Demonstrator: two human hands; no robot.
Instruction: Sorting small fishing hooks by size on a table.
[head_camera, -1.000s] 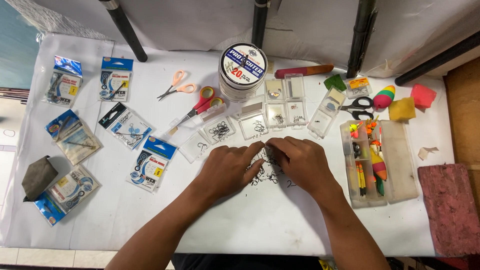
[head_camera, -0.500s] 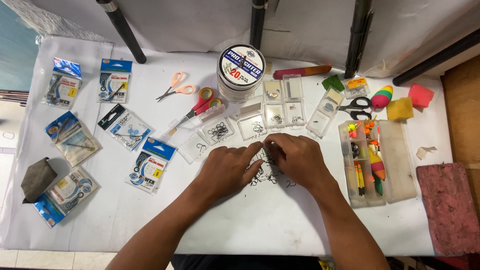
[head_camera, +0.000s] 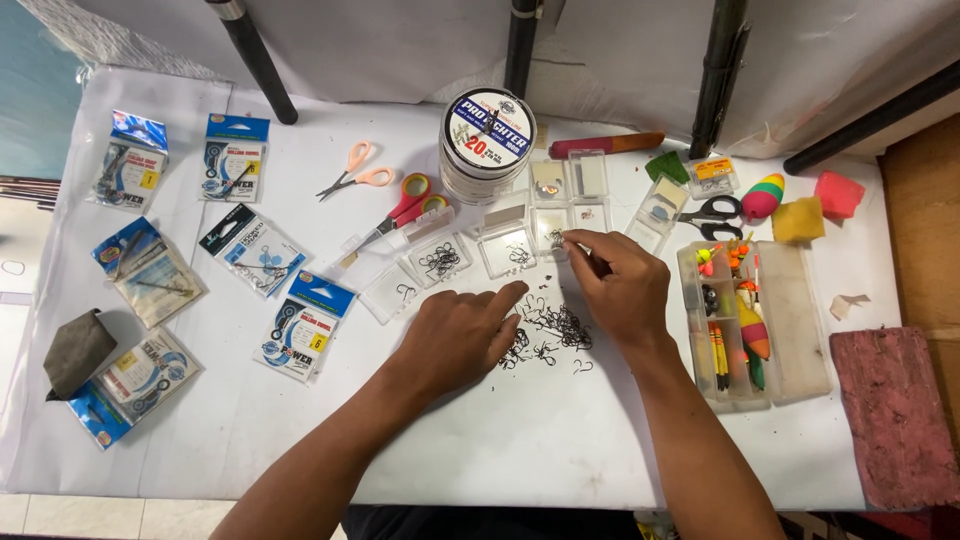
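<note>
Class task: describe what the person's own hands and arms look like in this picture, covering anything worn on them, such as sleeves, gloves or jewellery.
Both the left hand and the right hand are bare, with no gloves. No rings, watch or bracelets show. Both forearms are uncovered right down to the picture's lower edge, so no sleeves are in view. The fingernails look short.

White-covered table, dark poles behind, tiled floor.
</note>
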